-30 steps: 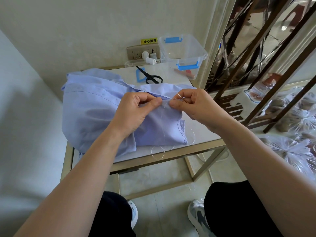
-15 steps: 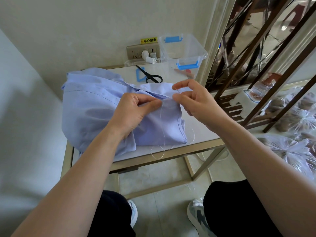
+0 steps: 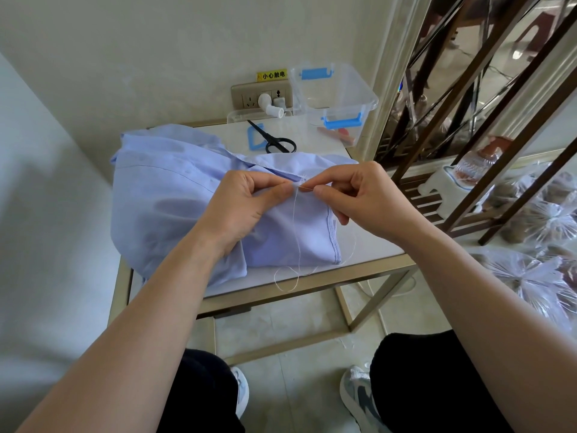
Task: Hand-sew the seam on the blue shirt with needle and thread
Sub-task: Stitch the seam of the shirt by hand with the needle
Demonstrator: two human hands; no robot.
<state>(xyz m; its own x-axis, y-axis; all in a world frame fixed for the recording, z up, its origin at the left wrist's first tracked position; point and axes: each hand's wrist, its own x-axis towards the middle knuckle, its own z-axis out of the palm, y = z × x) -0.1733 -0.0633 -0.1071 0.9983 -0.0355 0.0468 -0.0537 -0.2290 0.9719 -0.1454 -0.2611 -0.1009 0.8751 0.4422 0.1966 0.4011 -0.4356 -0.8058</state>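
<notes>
The light blue shirt [image 3: 162, 195] lies bunched on a small white table [image 3: 368, 251]. My left hand [image 3: 240, 204] pinches a fold of the shirt's seam edge between thumb and fingers. Just right of it, my right hand [image 3: 359, 195] pinches a thin needle [image 3: 307, 189] whose tip points left into the fabric at the seam. A white thread [image 3: 296, 232] hangs from the seam down over the shirt and loops at the table's front edge.
Black scissors [image 3: 274, 140] and a blue clip lie behind the shirt. A clear plastic box [image 3: 334, 89] with blue latches stands at the back right, beside a wall socket. A metal railing [image 3: 462, 98] and plastic-wrapped items are on the right. My knees are under the table's front.
My right hand lifted with fingers spread half a second ago, then came back down to the seam and now pinches the needle against the fabric. The left hand kept its hold.
</notes>
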